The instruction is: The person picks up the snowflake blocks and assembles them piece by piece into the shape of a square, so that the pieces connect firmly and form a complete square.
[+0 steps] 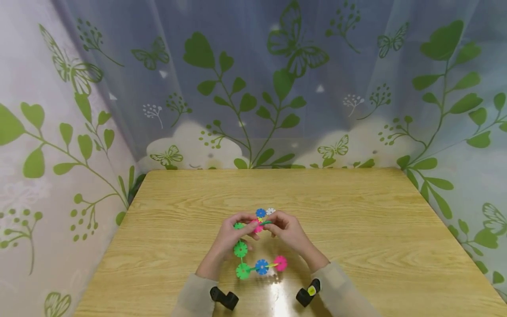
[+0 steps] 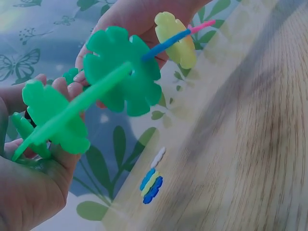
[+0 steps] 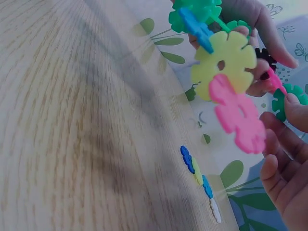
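Head view: we have both hands meeting over the middle of the bench (image 1: 356, 211), lifted off the wood. Left hand (image 1: 231, 233) has its fingers curled round the green end of a chain of snowflake discs (image 1: 259, 265). Right hand (image 1: 287, 229) pinches the same chain near its pink and green discs. The chain hangs in a loop toward us: green disc, green, blue, then pink along the bottom, close to the near edge.

Left wrist view: the left-hand fingers (image 2: 60, 94) are clamped on a green disc (image 2: 53, 118), and a second green disc (image 2: 122, 70) slots on further out. A yellow disc (image 2: 175, 38) sits beyond it, by the other hand.

Right wrist view: the pink disc (image 3: 238, 115) and yellow disc (image 3: 224, 62) hang just ahead of the right-hand fingers (image 3: 284, 144), which are curled toward them. We can't tell the exact contact point here.

A small loose stack of blue, yellow and white discs (image 1: 265, 212) lies on the bench just behind the hands.

Room: bare wood wide on both sides and behind. A leaf-print curtain (image 1: 253, 88) closes the far and side edges.
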